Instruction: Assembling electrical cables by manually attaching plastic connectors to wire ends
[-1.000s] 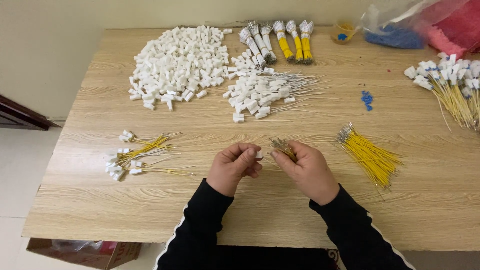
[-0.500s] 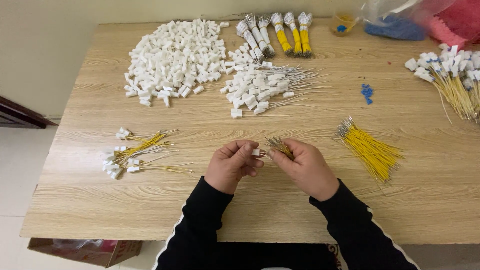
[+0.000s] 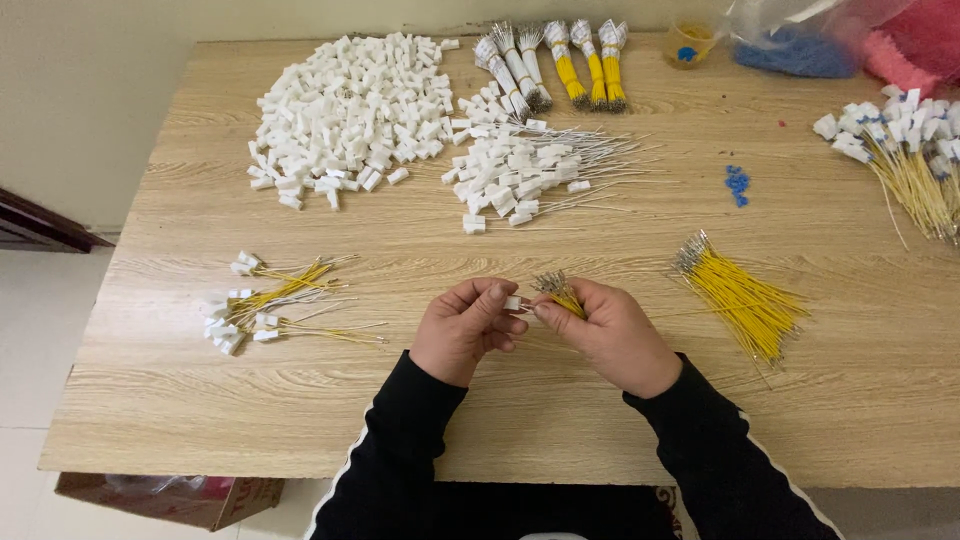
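Left hand (image 3: 462, 330) pinches white connector (image 3: 512, 303); right hand (image 3: 607, 334) grips yellow wire bundle (image 3: 560, 293), terminals pointing up-left, away from body.

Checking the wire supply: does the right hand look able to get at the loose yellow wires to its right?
Probably yes. The right hand sits close to the loose yellow wires, with only bare wooden table between them. However, its grip already holds a small wire bunch.

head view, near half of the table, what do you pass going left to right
finished yellow wires with white plugs → left hand → small white plug → right hand holding a few yellow wires → loose bundle of yellow wires
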